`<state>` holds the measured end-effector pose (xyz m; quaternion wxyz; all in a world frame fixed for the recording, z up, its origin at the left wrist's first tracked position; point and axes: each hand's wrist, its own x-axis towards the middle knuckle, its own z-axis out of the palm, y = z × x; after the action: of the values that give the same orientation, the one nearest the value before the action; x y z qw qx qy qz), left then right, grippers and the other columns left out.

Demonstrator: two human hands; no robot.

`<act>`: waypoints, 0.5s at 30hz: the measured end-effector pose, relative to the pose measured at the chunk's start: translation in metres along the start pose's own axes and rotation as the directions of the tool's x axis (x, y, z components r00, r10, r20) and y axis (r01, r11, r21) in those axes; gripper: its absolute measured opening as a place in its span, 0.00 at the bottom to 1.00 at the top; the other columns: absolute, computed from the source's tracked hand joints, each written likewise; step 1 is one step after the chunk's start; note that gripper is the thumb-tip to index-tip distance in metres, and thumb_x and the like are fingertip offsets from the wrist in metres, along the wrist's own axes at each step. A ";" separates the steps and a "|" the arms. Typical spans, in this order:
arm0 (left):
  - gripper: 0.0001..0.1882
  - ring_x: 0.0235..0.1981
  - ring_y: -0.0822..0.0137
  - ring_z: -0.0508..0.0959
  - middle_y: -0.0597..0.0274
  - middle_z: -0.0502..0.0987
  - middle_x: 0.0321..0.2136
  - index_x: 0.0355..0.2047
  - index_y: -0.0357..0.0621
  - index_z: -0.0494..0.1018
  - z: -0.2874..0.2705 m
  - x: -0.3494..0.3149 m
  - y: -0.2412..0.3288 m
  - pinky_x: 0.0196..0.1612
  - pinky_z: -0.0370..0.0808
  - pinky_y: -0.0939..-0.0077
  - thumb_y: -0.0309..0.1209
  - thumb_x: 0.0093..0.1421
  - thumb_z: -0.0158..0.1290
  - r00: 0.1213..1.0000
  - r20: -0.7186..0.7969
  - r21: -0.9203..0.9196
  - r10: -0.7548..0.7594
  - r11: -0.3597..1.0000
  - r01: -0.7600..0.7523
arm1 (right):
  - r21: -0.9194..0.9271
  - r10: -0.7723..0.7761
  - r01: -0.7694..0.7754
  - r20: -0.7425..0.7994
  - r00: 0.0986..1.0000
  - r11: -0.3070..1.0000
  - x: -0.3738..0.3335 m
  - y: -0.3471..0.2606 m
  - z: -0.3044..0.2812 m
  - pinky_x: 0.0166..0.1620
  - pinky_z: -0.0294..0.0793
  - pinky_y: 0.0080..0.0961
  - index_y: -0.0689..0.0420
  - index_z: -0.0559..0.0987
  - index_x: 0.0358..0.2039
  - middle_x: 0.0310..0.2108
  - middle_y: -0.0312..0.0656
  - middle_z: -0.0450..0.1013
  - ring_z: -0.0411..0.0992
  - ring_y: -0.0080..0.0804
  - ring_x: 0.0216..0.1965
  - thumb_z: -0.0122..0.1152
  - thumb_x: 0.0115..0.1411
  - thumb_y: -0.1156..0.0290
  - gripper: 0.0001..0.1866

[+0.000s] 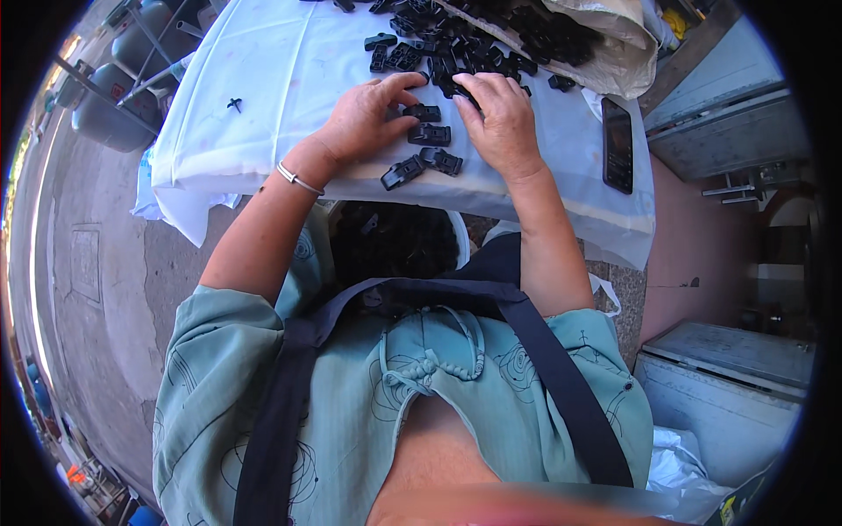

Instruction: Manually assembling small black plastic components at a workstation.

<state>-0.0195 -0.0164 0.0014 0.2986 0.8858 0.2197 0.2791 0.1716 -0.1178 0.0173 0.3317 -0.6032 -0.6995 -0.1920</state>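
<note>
My left hand (pixel 364 118) rests on the white-covered table (pixel 263 79), its fingertips touching a small black plastic clip (pixel 423 112). My right hand (pixel 500 118) lies palm down beside it, fingers curled over a black clip at the edge of the pile of black clips (pixel 456 53). Between and below the hands lie more loose clips: one (pixel 429 134), a joined pair (pixel 441 160) and another (pixel 402 173) near the table's front edge. A thin bangle circles my left wrist.
An open sack (pixel 605 53) full of black clips sits at the back right. A dark phone (pixel 617 145) lies at the table's right. Below the table stands a white bucket (pixel 395 241) holding black parts. Grey boxes stand at right, gas cylinders at far left.
</note>
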 end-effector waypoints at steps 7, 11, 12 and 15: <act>0.26 0.39 0.59 0.77 0.61 0.79 0.36 0.50 0.49 0.69 0.000 -0.004 0.000 0.44 0.74 0.66 0.29 0.49 0.61 0.997 -0.018 0.122 0.068 0.990 -0.066 | 0.173 -0.028 -0.016 0.251 0.968 0.985 -0.010 -0.008 0.002 0.42 0.73 0.35 0.57 0.76 0.45 0.38 0.47 0.73 0.73 0.45 0.37 0.55 0.57 0.72 0.14; 0.18 0.39 0.58 0.76 0.62 0.79 0.33 0.42 0.49 0.73 -0.001 -0.006 0.000 0.46 0.72 0.65 0.33 0.50 0.59 0.998 -0.011 0.147 0.062 0.987 -0.059 | 0.264 0.246 -0.353 0.363 0.899 0.898 -0.012 -0.022 -0.015 0.40 0.73 0.40 0.58 0.74 0.44 0.31 0.51 0.75 0.74 0.52 0.34 0.53 0.60 0.68 0.13; 0.16 0.39 0.58 0.76 0.62 0.79 0.33 0.41 0.48 0.74 0.000 -0.007 -0.001 0.46 0.72 0.64 0.33 0.50 0.59 0.995 0.014 0.171 0.097 0.980 -0.098 | 0.268 0.225 -0.335 0.369 0.902 0.903 -0.013 -0.018 -0.015 0.40 0.73 0.40 0.58 0.74 0.44 0.31 0.51 0.75 0.74 0.52 0.34 0.53 0.60 0.68 0.13; 0.14 0.38 0.58 0.76 0.60 0.78 0.33 0.39 0.48 0.75 0.001 -0.007 -0.001 0.45 0.72 0.65 0.32 0.50 0.60 0.993 -0.018 0.191 0.118 0.975 -0.112 | -0.121 0.412 -0.402 0.442 0.797 0.908 -0.017 -0.011 -0.018 0.39 0.73 0.41 0.56 0.75 0.41 0.31 0.51 0.75 0.73 0.54 0.34 0.47 0.64 0.62 0.13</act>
<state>-0.0240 -0.0196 -0.0027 0.1931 0.9173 0.1980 0.2866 0.1659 -0.1444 0.0195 0.1845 -0.7706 -0.6095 0.0240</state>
